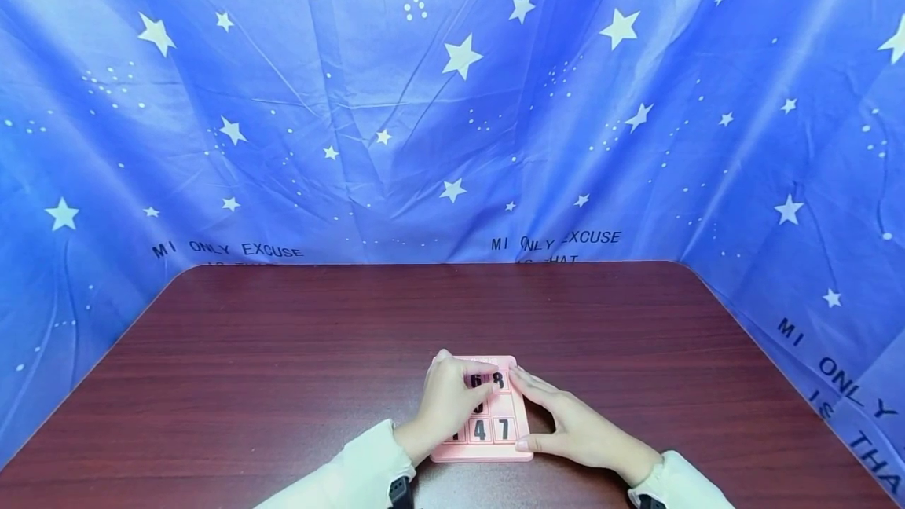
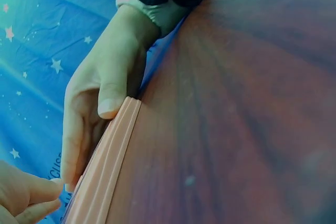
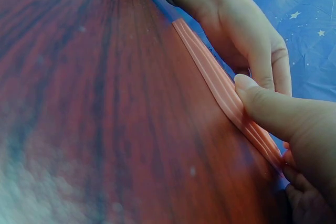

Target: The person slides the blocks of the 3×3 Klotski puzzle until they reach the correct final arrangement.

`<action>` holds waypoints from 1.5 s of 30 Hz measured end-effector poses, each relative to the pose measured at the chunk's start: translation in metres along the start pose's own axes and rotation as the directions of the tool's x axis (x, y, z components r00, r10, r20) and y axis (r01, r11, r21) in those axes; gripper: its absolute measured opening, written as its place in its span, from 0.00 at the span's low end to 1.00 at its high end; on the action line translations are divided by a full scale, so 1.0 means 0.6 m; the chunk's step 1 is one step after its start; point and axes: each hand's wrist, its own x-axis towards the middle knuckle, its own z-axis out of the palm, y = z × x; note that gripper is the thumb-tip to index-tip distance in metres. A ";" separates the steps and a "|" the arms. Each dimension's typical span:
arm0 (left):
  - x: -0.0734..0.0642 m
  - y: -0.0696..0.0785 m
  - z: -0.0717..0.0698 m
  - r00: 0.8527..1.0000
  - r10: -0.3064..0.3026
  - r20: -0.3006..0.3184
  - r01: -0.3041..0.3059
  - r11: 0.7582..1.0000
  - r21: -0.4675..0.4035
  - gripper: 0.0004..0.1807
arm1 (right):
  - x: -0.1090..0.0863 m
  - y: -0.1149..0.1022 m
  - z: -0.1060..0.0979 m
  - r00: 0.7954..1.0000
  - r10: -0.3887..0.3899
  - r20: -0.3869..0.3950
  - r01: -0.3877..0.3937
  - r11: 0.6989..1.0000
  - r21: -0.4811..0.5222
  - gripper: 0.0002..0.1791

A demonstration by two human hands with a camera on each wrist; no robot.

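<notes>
At the near edge of the head view, pale, puffy sleeves (image 1: pixel 332 468) lead in from either side, a black wrist device (image 1: pixel 400 492) at the left cuff. Just beyond, on the near part of the counter, lies a flat pink number puzzle (image 1: pixel 481 454), a rounded rectangle that looks like smooth plastic; the wrist views show its side as fine parallel ridges.

Both hands are on it. The right hand (image 1: pixel 587 428) clasps its right side, thumb by the near corner and fingers towards the far one. The left hand (image 1: pixel 445 395) reaches across, thumb and forefinger at the 8 tile (image 1: pixel 499 380); whether they pinch or merely touch it, one cannot tell. Square tiles with bold black digits include the 4 tile (image 1: pixel 480 431) and 7 tile (image 1: pixel 503 430).

The step appears to be shifting the 8; the next move probably calls for light sideways pressure towards the plain-looking space below it, with the frame kept steady.

Farther off, the glossy, dark red, wood-grained counter (image 1: pixel 283 368) meets creased blue star-printed fabric (image 1: pixel 353 100).
</notes>
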 end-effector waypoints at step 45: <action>-0.018 -0.003 -0.006 0.998 -0.054 0.029 0.056 0.996 -0.071 0.09 | 0.000 0.000 -0.002 0.999 -0.035 -0.007 0.035 0.999 0.000 0.44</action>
